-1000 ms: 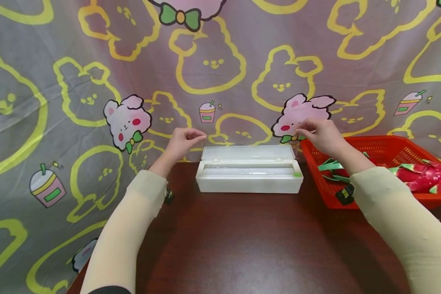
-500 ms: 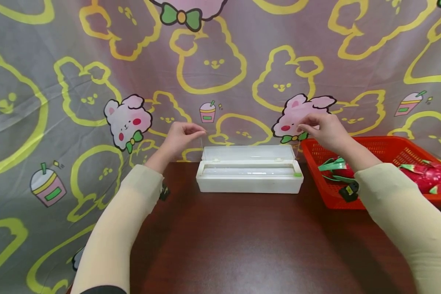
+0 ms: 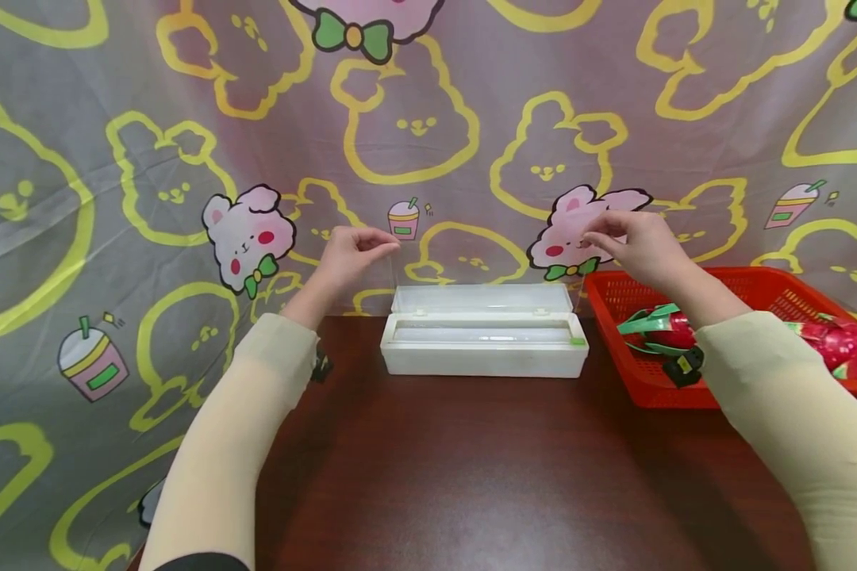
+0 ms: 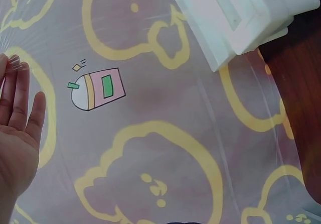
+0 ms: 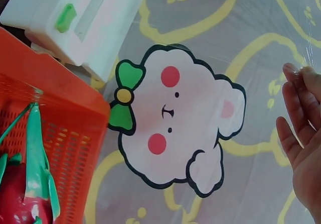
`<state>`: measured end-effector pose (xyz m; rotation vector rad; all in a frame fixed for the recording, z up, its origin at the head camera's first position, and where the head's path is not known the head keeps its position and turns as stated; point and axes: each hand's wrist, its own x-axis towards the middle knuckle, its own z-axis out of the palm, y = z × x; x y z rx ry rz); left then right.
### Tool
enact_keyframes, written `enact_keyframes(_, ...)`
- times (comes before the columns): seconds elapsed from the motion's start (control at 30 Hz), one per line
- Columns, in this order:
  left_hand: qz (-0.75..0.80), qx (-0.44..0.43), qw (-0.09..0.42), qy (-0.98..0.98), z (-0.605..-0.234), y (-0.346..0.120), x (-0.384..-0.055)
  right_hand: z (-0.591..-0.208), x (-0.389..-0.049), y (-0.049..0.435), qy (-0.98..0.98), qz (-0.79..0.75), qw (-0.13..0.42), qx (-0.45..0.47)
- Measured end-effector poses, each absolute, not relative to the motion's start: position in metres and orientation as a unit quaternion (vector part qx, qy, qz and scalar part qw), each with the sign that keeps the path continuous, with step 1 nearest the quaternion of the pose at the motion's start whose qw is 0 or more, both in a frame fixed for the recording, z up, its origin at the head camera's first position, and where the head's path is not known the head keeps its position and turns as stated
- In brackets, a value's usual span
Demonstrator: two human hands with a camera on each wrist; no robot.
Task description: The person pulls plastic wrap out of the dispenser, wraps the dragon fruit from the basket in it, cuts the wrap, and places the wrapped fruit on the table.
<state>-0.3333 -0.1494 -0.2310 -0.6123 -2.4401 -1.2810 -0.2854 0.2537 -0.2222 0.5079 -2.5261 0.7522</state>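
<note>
A white cling film dispenser (image 3: 484,362) sits at the back of the table with its lid (image 3: 482,299) raised. Inside lies the film roll (image 3: 464,335), and a small green slider (image 3: 578,341) shows at the right end. Clear cling film (image 4: 37,54) rises from the dispenser, barely visible except at its edges and creases. My left hand (image 3: 348,260) pinches its upper left corner between thumb and fingers. The upper right corner is pinched by my right hand (image 3: 641,247). Both hands are above the box, one off each end.
A red plastic basket (image 3: 636,387) stands right of the dispenser, under my right forearm. It holds red dragon fruit (image 3: 839,349) with green tips, partly hidden by the sleeve. A patterned curtain (image 3: 443,151) hangs close behind the dark wooden table (image 3: 486,476).
Both hands have risen, drawing more film up out of the dispenser. The right hand has also shifted slightly to the right. The dispenser has stayed in place.
</note>
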Motion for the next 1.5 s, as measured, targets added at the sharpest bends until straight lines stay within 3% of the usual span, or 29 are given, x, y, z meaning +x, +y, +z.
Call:
enact_keyframes(0.67, -0.433, -0.225, 0.190, -0.852, -0.202, -0.144, -0.333, -0.204, -0.282, 0.258, -0.912, 0.281, 0.245, 0.171)
enact_keyframes(1.5, -0.450, -0.222, 0.192, -0.843, -0.177, -0.146, -0.328, -0.180, -0.281, 0.253, -0.895, 0.290, 0.285, 0.181)
